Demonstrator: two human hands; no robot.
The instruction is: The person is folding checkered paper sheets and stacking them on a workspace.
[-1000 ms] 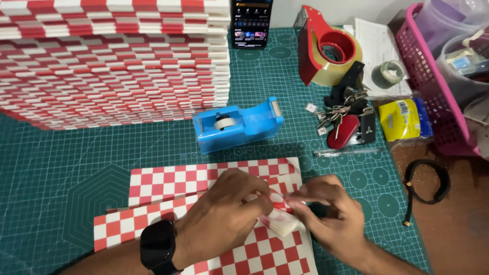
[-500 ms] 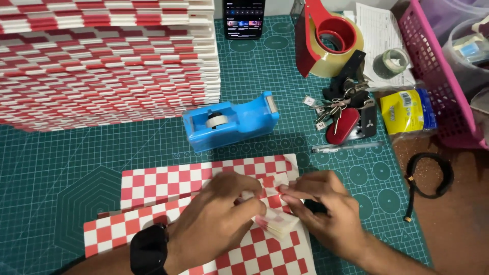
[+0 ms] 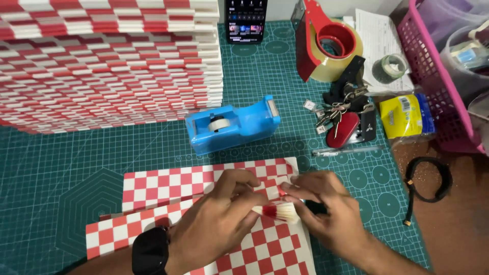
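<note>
Folding red-and-white checkered paper sheet (image 3: 204, 239) at near edge of green gridded cutting-mat surface (image 3: 61, 173). Left hand (image 3: 219, 219) and right hand (image 3: 326, 209) both pinching small folded flap (image 3: 277, 210) of sheet, fingers closed on it. Judging step: creasing corner fold; flap probably needing firm press, maybe tape. Blue plastic tape dispenser (image 3: 232, 127) sitting just beyond sheet. Tall stack of red-and-white folded pieces (image 3: 107, 61) far left. Fold itself partly hidden under fingers, blurred.

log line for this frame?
left hand: pinching folded checkered paper | right hand: pinching same paper | tape dispenser: behind, untouched
</note>
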